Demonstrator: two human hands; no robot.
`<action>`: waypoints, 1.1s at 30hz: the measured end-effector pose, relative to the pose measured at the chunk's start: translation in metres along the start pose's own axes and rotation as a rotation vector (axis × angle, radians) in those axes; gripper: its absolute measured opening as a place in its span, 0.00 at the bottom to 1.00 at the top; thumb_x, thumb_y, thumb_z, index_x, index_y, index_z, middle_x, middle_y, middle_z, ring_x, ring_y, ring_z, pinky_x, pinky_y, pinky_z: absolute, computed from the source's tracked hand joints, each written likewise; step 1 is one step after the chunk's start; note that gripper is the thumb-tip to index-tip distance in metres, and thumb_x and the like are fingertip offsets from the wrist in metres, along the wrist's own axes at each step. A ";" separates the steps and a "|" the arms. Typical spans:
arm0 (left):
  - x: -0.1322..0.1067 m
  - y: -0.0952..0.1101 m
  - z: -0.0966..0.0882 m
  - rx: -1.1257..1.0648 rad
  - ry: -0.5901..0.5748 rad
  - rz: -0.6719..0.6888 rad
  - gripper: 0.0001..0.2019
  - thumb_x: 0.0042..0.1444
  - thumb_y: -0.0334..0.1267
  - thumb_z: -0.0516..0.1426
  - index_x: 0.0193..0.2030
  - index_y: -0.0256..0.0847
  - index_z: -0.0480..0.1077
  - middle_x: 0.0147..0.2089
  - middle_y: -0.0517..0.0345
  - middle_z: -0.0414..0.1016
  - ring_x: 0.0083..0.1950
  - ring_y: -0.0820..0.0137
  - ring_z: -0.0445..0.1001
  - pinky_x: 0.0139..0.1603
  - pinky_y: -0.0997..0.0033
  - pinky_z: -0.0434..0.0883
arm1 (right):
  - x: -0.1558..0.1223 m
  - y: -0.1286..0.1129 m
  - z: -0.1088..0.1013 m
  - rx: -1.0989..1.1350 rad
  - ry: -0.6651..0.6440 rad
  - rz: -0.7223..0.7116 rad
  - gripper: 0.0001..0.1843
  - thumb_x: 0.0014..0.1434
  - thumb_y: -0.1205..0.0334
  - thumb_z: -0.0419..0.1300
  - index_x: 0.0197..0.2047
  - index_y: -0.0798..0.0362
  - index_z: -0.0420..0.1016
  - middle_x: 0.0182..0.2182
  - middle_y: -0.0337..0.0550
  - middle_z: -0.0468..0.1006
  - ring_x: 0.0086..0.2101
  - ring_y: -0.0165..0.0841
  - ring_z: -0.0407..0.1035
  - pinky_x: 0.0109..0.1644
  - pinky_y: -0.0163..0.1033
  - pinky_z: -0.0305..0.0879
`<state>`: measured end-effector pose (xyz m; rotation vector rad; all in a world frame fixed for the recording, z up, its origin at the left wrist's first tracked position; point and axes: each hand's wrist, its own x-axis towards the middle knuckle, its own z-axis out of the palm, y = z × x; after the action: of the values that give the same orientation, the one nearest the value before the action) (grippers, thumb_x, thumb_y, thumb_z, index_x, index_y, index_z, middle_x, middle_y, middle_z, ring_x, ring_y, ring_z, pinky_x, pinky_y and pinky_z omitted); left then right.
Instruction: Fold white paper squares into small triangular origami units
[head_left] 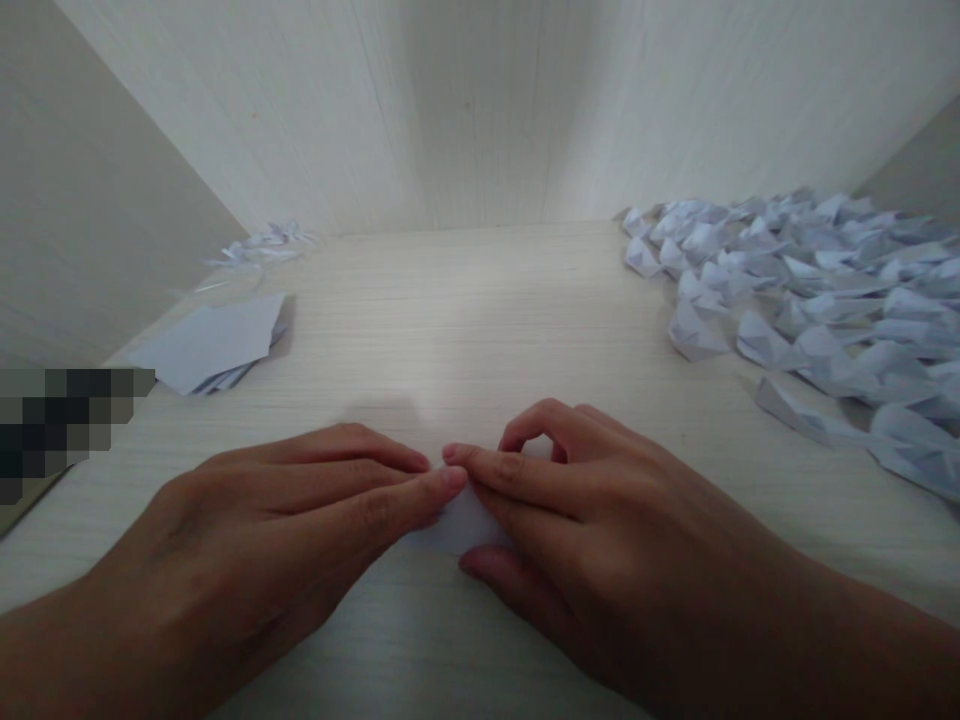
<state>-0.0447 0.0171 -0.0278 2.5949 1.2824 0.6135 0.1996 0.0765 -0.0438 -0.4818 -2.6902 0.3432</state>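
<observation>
A small piece of white paper [466,520] lies on the table in front of me, mostly covered by my fingers. My left hand [300,510] reaches in from the left, its fingers held together and their tips pressing on the paper's upper left part; its thumb is hidden. From the right, my right hand [577,510] presses the paper with its index finger, near the left fingertips. The right thumb sits at the paper's near edge and the other fingers are bent. Folds under the hands cannot be made out.
Many folded white paper pieces [825,290] spread over the right side of the table. A stack of white paper sheets [214,340] lies at left, with thin paper scraps [266,243] behind it. A pixelated dark object [60,430] is at the left edge. Pale panels [487,110] rise behind.
</observation>
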 end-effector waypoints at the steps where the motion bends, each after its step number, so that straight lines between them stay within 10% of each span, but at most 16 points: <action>1: 0.000 0.000 0.000 -0.004 -0.005 -0.002 0.21 0.67 0.33 0.55 0.63 0.60 0.71 0.52 0.62 0.83 0.52 0.63 0.82 0.48 0.68 0.83 | 0.000 0.000 0.000 0.002 0.001 0.002 0.07 0.64 0.64 0.63 0.44 0.49 0.82 0.39 0.48 0.81 0.41 0.39 0.70 0.45 0.46 0.73; 33: -0.001 0.005 0.003 -0.045 -0.026 0.034 0.21 0.65 0.25 0.53 0.61 0.48 0.72 0.51 0.56 0.83 0.49 0.67 0.81 0.47 0.75 0.81 | 0.005 0.001 -0.004 -0.075 0.005 -0.057 0.11 0.68 0.62 0.60 0.35 0.51 0.83 0.41 0.48 0.83 0.41 0.40 0.71 0.45 0.49 0.68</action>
<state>-0.0397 0.0135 -0.0292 2.5843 1.2050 0.6059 0.1970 0.0794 -0.0392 -0.4263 -2.7138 0.2251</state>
